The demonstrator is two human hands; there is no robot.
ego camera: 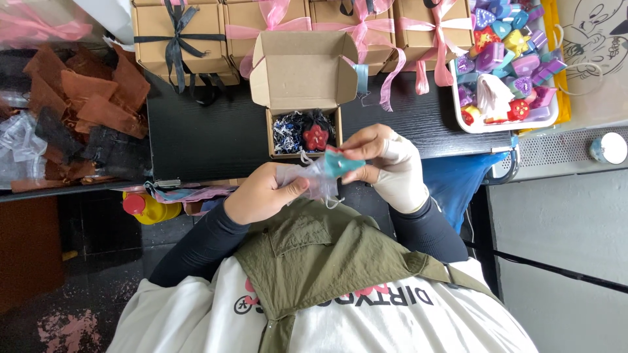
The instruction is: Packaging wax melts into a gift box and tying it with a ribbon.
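While gauzy, sheer pouch (313, 180), teal soap (341, 163).

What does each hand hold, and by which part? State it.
Left hand grips the sheer white organza pouch by its mouth; right hand pinches the small teal block by its edges.

Operator apparel, head-camera view

Both arms are covered by close-fitting dark navy long sleeves (196, 252) reaching to the wrists. The right hand (392, 167) wears a thin, pale cream glove; the left hand (261, 193) is ungloved. The torso carries an olive-green apron-style bib (314, 261) with a stitched pocket flap, worn over a white printed top (366, 327).
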